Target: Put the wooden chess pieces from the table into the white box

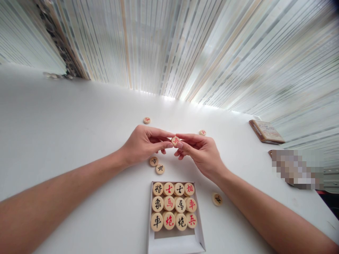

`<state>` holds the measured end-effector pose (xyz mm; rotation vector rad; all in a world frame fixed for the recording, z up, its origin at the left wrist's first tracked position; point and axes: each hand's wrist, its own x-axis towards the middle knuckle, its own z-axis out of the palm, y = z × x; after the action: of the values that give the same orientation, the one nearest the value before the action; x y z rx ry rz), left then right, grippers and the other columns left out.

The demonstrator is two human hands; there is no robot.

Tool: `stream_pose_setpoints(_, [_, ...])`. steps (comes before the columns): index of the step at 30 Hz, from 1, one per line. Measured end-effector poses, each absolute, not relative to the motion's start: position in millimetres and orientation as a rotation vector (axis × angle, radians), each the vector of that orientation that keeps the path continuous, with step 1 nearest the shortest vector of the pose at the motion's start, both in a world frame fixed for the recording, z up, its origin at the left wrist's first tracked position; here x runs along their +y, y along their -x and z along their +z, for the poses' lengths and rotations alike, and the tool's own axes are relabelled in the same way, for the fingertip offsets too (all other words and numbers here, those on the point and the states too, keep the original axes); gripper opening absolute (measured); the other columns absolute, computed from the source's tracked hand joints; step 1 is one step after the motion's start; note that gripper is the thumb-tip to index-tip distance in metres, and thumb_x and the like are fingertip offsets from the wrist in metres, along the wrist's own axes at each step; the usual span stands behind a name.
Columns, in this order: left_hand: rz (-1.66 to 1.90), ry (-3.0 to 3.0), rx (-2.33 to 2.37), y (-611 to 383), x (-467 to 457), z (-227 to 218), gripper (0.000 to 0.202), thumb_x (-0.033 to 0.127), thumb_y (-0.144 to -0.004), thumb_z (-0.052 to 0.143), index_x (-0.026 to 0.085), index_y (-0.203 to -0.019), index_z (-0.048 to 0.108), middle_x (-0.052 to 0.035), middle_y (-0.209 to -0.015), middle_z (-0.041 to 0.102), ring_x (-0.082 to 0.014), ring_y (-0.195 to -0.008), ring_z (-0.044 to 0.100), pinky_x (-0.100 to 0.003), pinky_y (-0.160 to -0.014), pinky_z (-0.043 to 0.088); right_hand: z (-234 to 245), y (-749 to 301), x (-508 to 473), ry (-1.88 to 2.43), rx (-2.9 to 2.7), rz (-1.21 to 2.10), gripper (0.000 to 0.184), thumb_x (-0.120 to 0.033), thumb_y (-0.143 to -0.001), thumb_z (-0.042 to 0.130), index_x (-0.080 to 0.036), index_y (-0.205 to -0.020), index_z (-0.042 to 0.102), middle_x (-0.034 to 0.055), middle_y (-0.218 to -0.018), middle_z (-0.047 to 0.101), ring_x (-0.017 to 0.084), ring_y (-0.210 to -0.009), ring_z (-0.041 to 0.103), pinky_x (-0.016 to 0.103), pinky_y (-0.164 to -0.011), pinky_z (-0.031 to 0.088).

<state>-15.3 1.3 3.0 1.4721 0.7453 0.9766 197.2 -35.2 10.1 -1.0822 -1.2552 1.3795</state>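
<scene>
A round wooden Chinese chess piece (175, 141) with a red character is held up between my two hands, above the white table. My left hand (141, 145) pinches its left side between thumb and fingertips. Fingers and thumb of my right hand (203, 150) close on the right side of the same piece. Nearer to me lies a shallow white box (174, 244), where stacked chess pieces (169, 204) with red and black characters stand in 3 rows. A gap runs along the box's near end.
Two black-marked pieces (156, 165) lie just beyond the box, and another piece (217, 199) to its right. Farther back are two red-marked pieces, one at left (147, 120), one at right (202, 132). A brown box (266, 131) sits far right, before a striped curtain (169, 46).
</scene>
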Motion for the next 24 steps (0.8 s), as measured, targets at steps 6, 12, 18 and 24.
stream_pose_setpoints(6, [0.924,-1.477,0.785,18.0,4.4,2.1,0.029,0.025,-0.086,0.085,0.017,-0.114,0.085,-0.0073,-0.090,0.085,-0.0097,-0.065,0.074,-0.014,-0.056,0.058,10.1,-199.0,-32.9,1.074,-1.173,1.517,0.034,-0.032,-0.078,0.095,-0.022,-0.109,0.087,0.0075,-0.095,0.085,0.016,-0.071,0.077,0.029,-0.066,0.065])
stream_pose_setpoints(12, [0.893,-1.455,0.754,17.4,5.9,2.3,0.037,0.025,-0.078,0.092,0.016,-0.113,0.085,-0.0083,-0.094,0.085,-0.0128,-0.074,0.077,-0.019,-0.069,0.065,7.4,-199.8,-33.1,1.018,-1.215,1.480,0.030,-0.027,-0.078,0.095,-0.021,-0.107,0.087,0.0087,-0.094,0.086,0.019,-0.075,0.081,0.031,-0.067,0.069])
stream_pose_setpoints(18, [0.887,-1.463,0.714,17.1,5.9,3.2,0.025,0.025,-0.085,0.086,0.017,-0.108,0.086,-0.0054,-0.089,0.085,-0.0102,-0.069,0.074,-0.018,-0.064,0.062,6.9,-198.4,-33.4,0.967,-1.254,1.454,0.036,-0.023,-0.074,0.097,-0.022,-0.109,0.084,0.0073,-0.093,0.086,0.021,-0.080,0.083,0.031,-0.069,0.070])
stream_pose_setpoints(24, [0.834,-1.534,0.703,18.0,5.4,5.7,0.014,0.029,-0.089,0.081,0.016,-0.092,0.086,-0.0043,-0.082,0.082,-0.0083,-0.065,0.070,-0.018,-0.062,0.060,7.0,-197.0,-33.0,1.011,-1.359,1.342,0.026,-0.031,-0.076,0.096,-0.019,-0.097,0.085,0.0045,-0.079,0.082,0.014,-0.064,0.075,0.024,-0.056,0.063])
